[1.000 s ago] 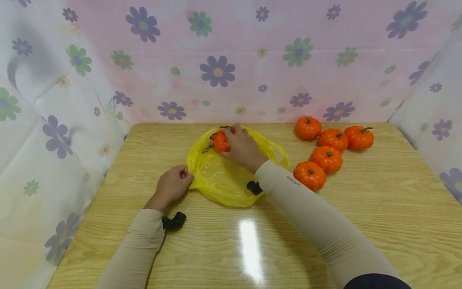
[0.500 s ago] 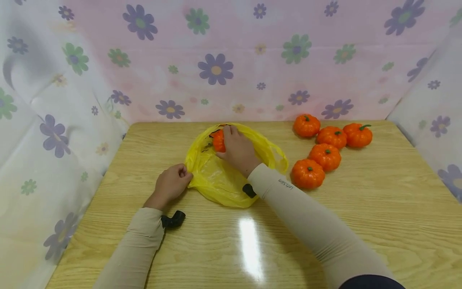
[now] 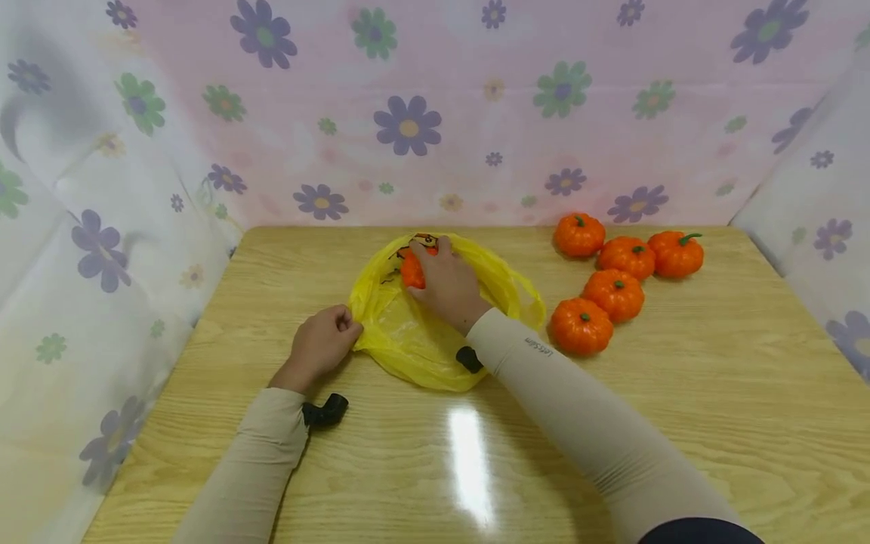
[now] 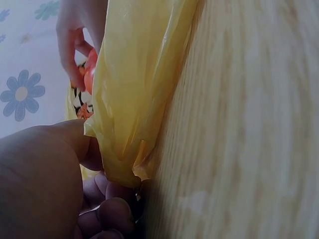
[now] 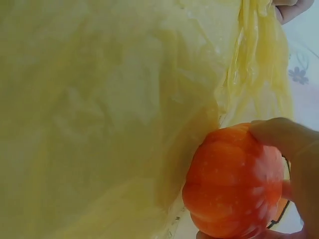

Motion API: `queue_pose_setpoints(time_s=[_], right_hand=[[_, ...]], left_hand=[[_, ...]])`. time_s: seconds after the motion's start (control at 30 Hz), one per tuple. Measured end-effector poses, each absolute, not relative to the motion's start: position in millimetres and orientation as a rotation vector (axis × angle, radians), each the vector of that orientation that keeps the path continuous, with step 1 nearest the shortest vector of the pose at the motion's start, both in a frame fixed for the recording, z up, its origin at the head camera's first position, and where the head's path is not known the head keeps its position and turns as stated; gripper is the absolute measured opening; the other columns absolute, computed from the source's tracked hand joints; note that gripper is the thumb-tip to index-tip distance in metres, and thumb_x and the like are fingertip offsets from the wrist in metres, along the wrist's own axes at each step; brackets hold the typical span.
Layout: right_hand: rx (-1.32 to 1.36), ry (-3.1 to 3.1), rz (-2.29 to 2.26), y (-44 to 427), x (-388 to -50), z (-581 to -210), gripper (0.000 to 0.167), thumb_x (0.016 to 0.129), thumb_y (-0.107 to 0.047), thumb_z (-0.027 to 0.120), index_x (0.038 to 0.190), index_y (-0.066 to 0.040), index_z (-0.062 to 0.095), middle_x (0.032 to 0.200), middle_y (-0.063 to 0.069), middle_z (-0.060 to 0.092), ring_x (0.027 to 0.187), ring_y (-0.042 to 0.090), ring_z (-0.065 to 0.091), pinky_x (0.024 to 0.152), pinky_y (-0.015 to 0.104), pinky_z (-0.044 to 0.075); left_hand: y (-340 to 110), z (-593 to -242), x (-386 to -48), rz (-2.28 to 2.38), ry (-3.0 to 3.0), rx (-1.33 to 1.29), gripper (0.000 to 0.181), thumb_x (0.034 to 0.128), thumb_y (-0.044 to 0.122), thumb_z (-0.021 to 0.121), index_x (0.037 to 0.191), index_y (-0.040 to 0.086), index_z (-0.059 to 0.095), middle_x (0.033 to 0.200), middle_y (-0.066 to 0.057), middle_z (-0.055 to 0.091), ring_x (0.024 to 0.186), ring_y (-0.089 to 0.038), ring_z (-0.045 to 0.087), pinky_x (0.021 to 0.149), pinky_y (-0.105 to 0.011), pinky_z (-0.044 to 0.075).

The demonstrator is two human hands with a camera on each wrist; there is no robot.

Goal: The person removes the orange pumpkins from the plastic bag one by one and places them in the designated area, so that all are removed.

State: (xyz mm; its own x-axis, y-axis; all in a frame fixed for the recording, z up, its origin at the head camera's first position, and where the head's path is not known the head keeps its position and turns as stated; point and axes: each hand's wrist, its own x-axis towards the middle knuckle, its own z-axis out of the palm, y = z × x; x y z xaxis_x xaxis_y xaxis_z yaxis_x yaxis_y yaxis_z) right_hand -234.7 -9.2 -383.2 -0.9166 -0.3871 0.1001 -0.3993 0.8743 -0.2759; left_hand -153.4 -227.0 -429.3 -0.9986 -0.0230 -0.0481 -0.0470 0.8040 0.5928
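A yellow plastic bag (image 3: 424,366) lies with its mouth spread wide on the table. At its left rim my left hand (image 3: 321,344) pinches the plastic; the left wrist view shows the bag's edge (image 4: 132,99) between thumb and fingers. Inside the far part of the bag, my right hand (image 3: 448,283) grips a small orange pumpkin (image 3: 411,272), which the hand partly covers. Close up in the right wrist view, the thumb lies along one side of the pumpkin (image 5: 232,184) and fingertips show below it. Dark printed marks show on the bag near the pumpkin.
To the right of the bag, several orange pumpkins (image 3: 615,295) with green stems sit in a group on the wooden table (image 3: 381,476). A flowered cloth (image 3: 476,121) stands behind the table and along both sides. Black wrist pieces stick out from both sleeves.
Over the last second my right hand has shifted slightly left and its fingers have spread a little over the pumpkin. The left hand stays at the bag's rim.
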Motion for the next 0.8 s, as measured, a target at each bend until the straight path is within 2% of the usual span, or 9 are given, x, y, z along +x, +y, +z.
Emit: queue_pose_setpoints(time_s=[0.1,0.23,0.43,0.6,0.8], right_hand=[[0.655,-3.013,0.494,-4,-233,-380,0.069,0.090,-0.041,0.069,0.150,-0.022,0.041,0.138,0.022,0.040,0.086,0.029,0.059,0.075,0.042,0.057],[0.648,-3.021,0.632,5,-228,-376,0.073,0.088,-0.041,0.071,0.150,-0.018,0.038,0.142,0.021,0.038,0.086,0.029,0.062,0.078,0.040,0.057],[0.631,-2.936,0.731,25,-214,-366,0.073,0.087,-0.047,0.069,0.145,-0.015,0.039,0.131,0.016,0.048,0.086,0.029,0.065,0.077,0.041,0.058],[0.597,-2.917,0.696,48,-198,-360,0.073,0.085,-0.053,0.066,0.143,-0.015,0.042,0.131,0.011,0.055,0.103,0.030,0.062,0.080,0.047,0.056],[0.532,-2.883,0.882,85,-178,-354,0.075,0.082,-0.044,0.070,0.143,-0.012,0.040,0.137,0.010,0.053,0.115,0.029,0.056,0.087,0.049,0.055]], left_hand=[[-226,-428,-154,0.968,2.950,-0.054,0.015,0.0884,0.026,0.055,0.079,0.015,0.056,0.066,0.000,0.051,0.058,-0.019,0.046,0.057,-0.030,0.035],[-228,-428,-154,0.956,2.944,-0.041,0.015,0.0892,0.026,0.054,0.080,0.015,0.056,0.065,0.000,0.050,0.057,-0.018,0.044,0.056,-0.030,0.034],[-229,-428,-154,0.943,2.945,-0.019,0.016,0.0911,0.026,0.053,0.082,0.014,0.057,0.065,0.000,0.050,0.055,-0.018,0.042,0.057,-0.030,0.034],[-230,-429,-151,0.939,2.933,-0.024,0.015,0.0907,0.025,0.053,0.081,0.013,0.055,0.066,-0.001,0.049,0.057,-0.019,0.042,0.057,-0.031,0.033],[-229,-430,-152,0.942,2.944,-0.006,0.016,0.0914,0.026,0.054,0.081,0.014,0.056,0.066,-0.001,0.050,0.057,-0.019,0.044,0.057,-0.031,0.034]])
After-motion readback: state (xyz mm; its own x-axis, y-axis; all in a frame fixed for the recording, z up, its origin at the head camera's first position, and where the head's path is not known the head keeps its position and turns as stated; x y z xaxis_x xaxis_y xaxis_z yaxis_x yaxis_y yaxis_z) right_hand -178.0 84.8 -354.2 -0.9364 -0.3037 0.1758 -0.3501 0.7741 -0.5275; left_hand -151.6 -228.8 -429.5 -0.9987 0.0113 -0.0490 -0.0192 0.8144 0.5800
